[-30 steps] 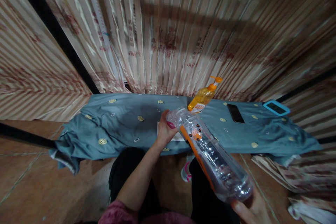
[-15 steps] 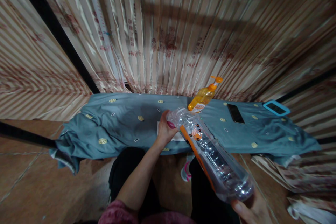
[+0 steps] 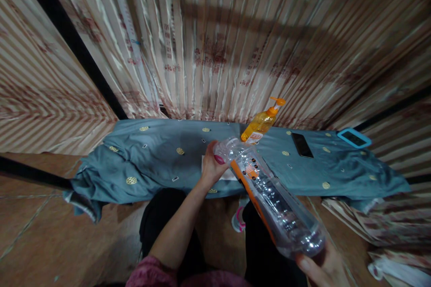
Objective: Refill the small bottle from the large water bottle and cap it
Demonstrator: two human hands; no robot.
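Note:
A large clear plastic bottle (image 3: 279, 202) with an orange label slants across the middle of the view, its neck toward the bench and its base toward me. My left hand (image 3: 213, 166) is closed around the neck end. A small magenta patch (image 3: 219, 159) shows beside those fingers; I cannot make out what it is. At the base, my right hand (image 3: 319, 267) grips the bottle, with its thumb on the near side and the other fingers mostly hidden. Just beyond the neck stands an orange pump bottle (image 3: 259, 125) with yellow-orange liquid. White paper (image 3: 229, 175) lies partly hidden beneath my left hand.
A narrow bench under a blue-green cloth (image 3: 158, 157) runs across in front of my knees. On its right lie a black phone (image 3: 302, 145) and a blue-framed device (image 3: 354, 138). Striped curtains (image 3: 218, 45) hang behind, with dark poles (image 3: 74, 45) at the sides.

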